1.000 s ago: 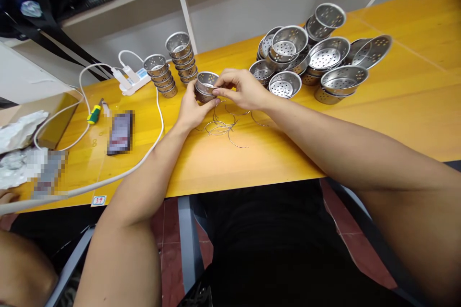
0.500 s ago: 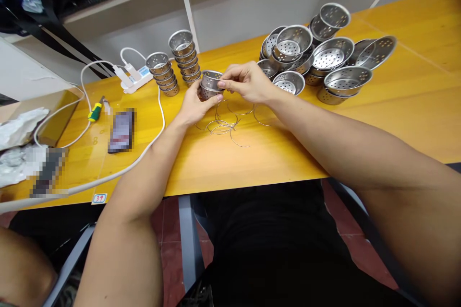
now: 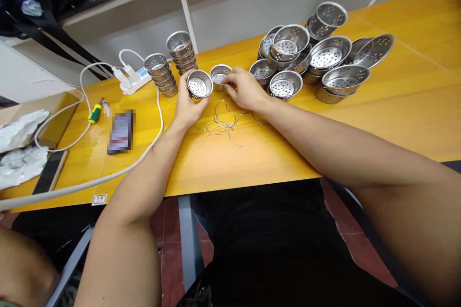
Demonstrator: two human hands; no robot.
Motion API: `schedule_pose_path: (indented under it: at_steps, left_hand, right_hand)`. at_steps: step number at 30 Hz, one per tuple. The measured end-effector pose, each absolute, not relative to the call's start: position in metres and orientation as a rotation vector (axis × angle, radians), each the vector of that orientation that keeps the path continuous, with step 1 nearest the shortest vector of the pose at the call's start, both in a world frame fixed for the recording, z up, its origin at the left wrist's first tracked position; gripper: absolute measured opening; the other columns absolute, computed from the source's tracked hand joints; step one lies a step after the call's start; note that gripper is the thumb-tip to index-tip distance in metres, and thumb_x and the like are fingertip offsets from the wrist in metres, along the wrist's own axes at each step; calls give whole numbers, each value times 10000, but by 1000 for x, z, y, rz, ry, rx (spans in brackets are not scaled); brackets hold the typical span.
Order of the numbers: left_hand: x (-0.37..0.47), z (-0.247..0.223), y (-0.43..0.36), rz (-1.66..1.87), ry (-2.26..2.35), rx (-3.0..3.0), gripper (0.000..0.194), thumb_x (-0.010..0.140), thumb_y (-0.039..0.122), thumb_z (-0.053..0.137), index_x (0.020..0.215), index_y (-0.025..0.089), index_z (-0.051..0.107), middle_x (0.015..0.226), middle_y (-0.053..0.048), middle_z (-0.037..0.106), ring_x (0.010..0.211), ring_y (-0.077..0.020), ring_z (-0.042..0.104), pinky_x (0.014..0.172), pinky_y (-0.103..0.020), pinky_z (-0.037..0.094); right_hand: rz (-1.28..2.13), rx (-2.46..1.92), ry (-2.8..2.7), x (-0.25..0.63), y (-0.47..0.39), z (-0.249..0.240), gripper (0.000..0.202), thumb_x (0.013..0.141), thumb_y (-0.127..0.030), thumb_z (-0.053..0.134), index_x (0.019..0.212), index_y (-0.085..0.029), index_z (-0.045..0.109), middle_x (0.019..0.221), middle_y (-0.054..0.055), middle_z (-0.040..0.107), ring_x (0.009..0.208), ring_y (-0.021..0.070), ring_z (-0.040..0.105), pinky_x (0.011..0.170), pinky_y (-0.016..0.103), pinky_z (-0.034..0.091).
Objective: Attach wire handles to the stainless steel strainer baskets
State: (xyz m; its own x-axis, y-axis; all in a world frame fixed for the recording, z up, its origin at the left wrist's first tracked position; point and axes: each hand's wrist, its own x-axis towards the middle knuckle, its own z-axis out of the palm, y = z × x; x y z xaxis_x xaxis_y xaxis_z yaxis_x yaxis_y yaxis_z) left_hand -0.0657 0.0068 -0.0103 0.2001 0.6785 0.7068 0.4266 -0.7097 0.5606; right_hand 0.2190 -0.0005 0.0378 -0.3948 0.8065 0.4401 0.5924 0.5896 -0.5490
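My left hand (image 3: 189,104) is wrapped round a perforated metal cup (image 3: 200,84), its open mouth tilted toward me. Just right of it, my right hand (image 3: 242,86) pinches the near right side of a second perforated cup (image 3: 220,75); the two cups are apart or barely touching. Several thin curved metal wires (image 3: 221,124) lie loose on the table below my hands. Beyond my left hand stand two stacks of small perforated cups, a shorter stack (image 3: 163,76) and a taller stack (image 3: 182,53).
Loose and nested perforated cups (image 3: 329,53) crowd the table (image 3: 288,153) at the right. To the left are a power strip (image 3: 135,81) with white cables, a yellow-green handled tool (image 3: 94,113), a blurred-out phone (image 3: 121,132) and a dark phone (image 3: 51,172). Another person's limb (image 3: 25,268) shows bottom left.
Two cups that were nested together in my hands have come apart. One is now tilted toward me in my left hand; the other is at my right hand.
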Motion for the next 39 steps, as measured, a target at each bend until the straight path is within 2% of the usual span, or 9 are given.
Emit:
schedule_pose_path:
  at_steps: [4, 12, 16, 20, 24, 30, 33, 36, 39]
  left_hand:
    - [-65, -16, 5, 1468, 1106, 2172, 1017, 962, 732, 1010, 1708, 344, 437, 1751, -154, 640, 1677, -398, 686, 1526, -675, 514]
    - [-63, -17, 0, 1406, 1269, 1998, 863, 955, 472, 1053, 1584, 310, 485, 1613, -141, 718, 1534, -358, 762, 1471, -660, 562]
    - [-62, -13, -3, 1396, 1307, 1939, 865, 927, 486, 1073, 1552, 304, 502, 1591, -135, 729, 1500, -342, 766, 1440, -634, 590]
    - [-63, -14, -2, 1428, 1273, 1909, 943, 868, 655, 1095, 1518, 304, 509, 1559, -136, 730, 1462, -349, 759, 1418, -660, 592]
    - [-64, -17, 1, 1430, 1242, 1918, 1003, 847, 782, 1077, 1524, 302, 513, 1561, -139, 719, 1481, -360, 748, 1446, -671, 562]
    - [-62, -19, 0, 1410, 1241, 1941, 989, 898, 789, 1044, 1577, 305, 512, 1582, -138, 721, 1544, -360, 746, 1465, -642, 557]
    - [-60, -16, -3, 1415, 1218, 1977, 1044, 873, 850, 1030, 1598, 308, 509, 1608, -144, 715, 1573, -369, 736, 1471, -640, 551]
    - [-57, -11, -7, 1413, 1175, 2006, 1091, 833, 881, 1039, 1605, 311, 520, 1645, -158, 698, 1615, -391, 705, 1488, -657, 531]
    - [-54, -7, -9, 1417, 1150, 1991, 1118, 795, 906, 1050, 1593, 315, 535, 1644, -159, 694, 1624, -405, 698, 1484, -671, 539]
  right_hand:
    - [393, -1132, -2219, 217, 1, 37, 314, 1119, -186, 663, 1290, -168, 925, 1397, 209, 860, 1322, 425, 797, 1253, 592, 629]
    - [320, -1197, -2353, 232, -32, 74, 449, 1189, -277, 642, 1576, -140, 827, 1590, 263, 778, 1379, 423, 806, 1255, 571, 622]
    - [221, -1609, -2463, 249, -42, 83, 305, 1148, -360, 728, 1277, -147, 905, 1268, 272, 888, 1189, 469, 852, 1073, 594, 665]
    - [296, -1574, -2535, 251, -41, 70, 111, 1030, -285, 853, 953, -206, 862, 931, 227, 863, 936, 444, 843, 881, 549, 652]
    - [444, -1348, -2554, 241, -46, 70, 262, 1052, -233, 812, 798, -263, 752, 776, 135, 787, 772, 323, 720, 762, 440, 528]
    - [785, -1052, -2632, 224, -70, 94, 177, 1059, -114, 722, 1016, -254, 821, 967, 45, 880, 795, 241, 705, 781, 384, 480]
    - [852, -909, -2630, 219, -78, 96, 132, 1082, -267, 846, 1205, -220, 855, 1126, 84, 893, 892, 255, 749, 837, 377, 519]
    - [699, -857, -2742, 214, -81, 89, 392, 1009, -467, 1013, 1241, -183, 873, 1305, 168, 851, 1057, 310, 768, 897, 391, 544]
    - [594, -850, -2810, 208, -82, 81, 224, 1055, -338, 961, 1193, -188, 870, 1327, 170, 844, 1114, 316, 768, 934, 383, 544]
